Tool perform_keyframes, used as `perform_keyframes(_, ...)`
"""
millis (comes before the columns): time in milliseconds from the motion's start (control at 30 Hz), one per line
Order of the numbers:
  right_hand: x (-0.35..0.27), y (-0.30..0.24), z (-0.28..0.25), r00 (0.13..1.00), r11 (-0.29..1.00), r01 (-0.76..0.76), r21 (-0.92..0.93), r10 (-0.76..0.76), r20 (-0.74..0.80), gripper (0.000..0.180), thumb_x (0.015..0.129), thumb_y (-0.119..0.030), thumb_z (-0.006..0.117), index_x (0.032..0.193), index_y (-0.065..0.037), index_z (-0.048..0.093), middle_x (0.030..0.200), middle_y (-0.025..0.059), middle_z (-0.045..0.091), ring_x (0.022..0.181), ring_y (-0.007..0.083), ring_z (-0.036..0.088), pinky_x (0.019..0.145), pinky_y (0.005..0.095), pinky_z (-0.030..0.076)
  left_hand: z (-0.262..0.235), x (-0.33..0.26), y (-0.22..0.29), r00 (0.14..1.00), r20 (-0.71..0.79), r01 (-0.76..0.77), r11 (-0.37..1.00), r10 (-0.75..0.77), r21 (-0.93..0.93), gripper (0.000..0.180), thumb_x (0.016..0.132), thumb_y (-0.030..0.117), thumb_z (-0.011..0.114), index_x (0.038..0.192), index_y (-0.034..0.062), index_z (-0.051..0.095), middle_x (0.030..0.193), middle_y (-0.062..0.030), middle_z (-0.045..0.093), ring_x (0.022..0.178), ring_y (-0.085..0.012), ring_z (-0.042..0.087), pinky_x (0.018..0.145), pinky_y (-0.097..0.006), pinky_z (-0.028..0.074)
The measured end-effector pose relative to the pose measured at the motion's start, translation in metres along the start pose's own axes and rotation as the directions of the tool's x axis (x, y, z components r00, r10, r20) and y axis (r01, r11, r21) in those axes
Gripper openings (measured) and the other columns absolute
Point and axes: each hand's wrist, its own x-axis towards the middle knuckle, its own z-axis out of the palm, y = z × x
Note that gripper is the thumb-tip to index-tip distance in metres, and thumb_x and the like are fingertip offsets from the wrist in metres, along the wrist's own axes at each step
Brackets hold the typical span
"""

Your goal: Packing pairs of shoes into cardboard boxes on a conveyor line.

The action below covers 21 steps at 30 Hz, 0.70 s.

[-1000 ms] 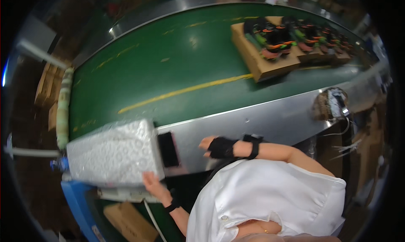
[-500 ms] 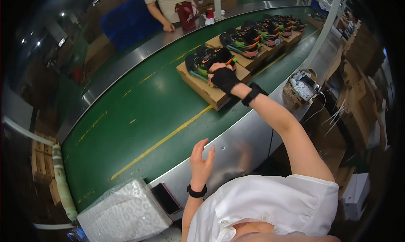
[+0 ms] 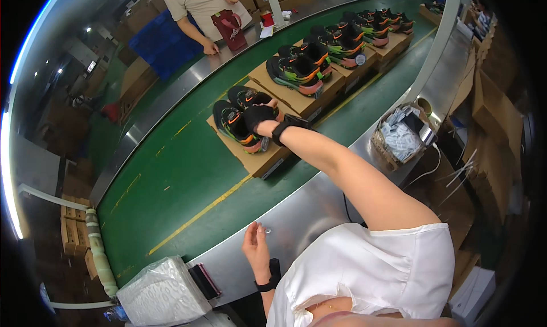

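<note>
My right hand [image 3: 263, 117], in a black fingerless glove, reaches far over the green belt. Its fingers close on one black sneaker [image 3: 249, 98] with orange and green trim, hiding part of it. Beside it, on the same brown carton [image 3: 256, 159], lies the other sneaker [image 3: 232, 122] of the pair. My left hand [image 3: 256, 248] hovers near the metal edge, fingers loosely curled and apart, holding nothing. More black sneakers [image 3: 299, 68] sit in pairs on cartons farther up the belt.
The green belt [image 3: 188, 173] runs along a metal rail [image 3: 305, 204]. A basket of small packets [image 3: 397, 136] stands at right. Near left lie a plastic-wrapped white bundle [image 3: 162, 295] and a phone [image 3: 203, 281]. Across the belt stands a person [image 3: 194, 13] beside a dark red bag [image 3: 229, 31].
The cartons and sneakers have shifted left and nearer in the picture. My right hand has moved left with the front pair; my left hand sits lower, its fingers more curled.
</note>
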Motion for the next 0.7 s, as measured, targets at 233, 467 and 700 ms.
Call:
perform_keyframes(233,-0.096,0.115,0.012,0.616,0.625,0.768,0.143,-0.657,-0.435,0.006,0.065,-0.017,0.050,0.064,-0.013,0.045,0.050,0.0017,0.038,0.053,0.0188,0.046,0.072,0.0491,0.033,-0.023,0.008,0.033,0.968,-0.241,0.053,0.997,-0.064,-0.054,0.031,0.083,0.023,0.049,0.103,-0.0014,0.048,0.090,-0.0109,0.055,0.078,-0.0196,0.057,0.064,-0.027,0.047)
perform_keyframes(467,-0.236,0.145,0.004,0.624,0.629,0.778,-0.006,-0.772,-0.122,0.015,0.062,-0.016,0.050,0.049,-0.017,0.044,0.043,-0.0008,0.039,0.045,0.0172,0.042,0.071,0.0433,0.030,-0.002,0.121,0.012,0.985,-0.090,0.161,0.973,-0.148,0.165,0.046,0.082,0.037,0.049,0.106,-0.0021,0.045,0.095,-0.0114,0.052,0.083,-0.0200,0.054,0.064,-0.029,0.047)
perform_keyframes(700,-0.167,0.198,-0.054,0.950,0.664,0.202,0.720,-0.311,0.020,0.029,0.069,-0.025,0.060,0.088,-0.003,0.057,0.086,0.0131,0.057,0.080,0.0244,0.056,0.071,0.0321,0.043,0.061,0.242,-0.047,0.913,0.134,0.366,0.918,-0.386,0.150,0.052,0.079,0.037,0.054,0.112,-0.0015,0.043,0.104,-0.0144,0.051,0.093,-0.0215,0.051,0.076,-0.033,0.042)
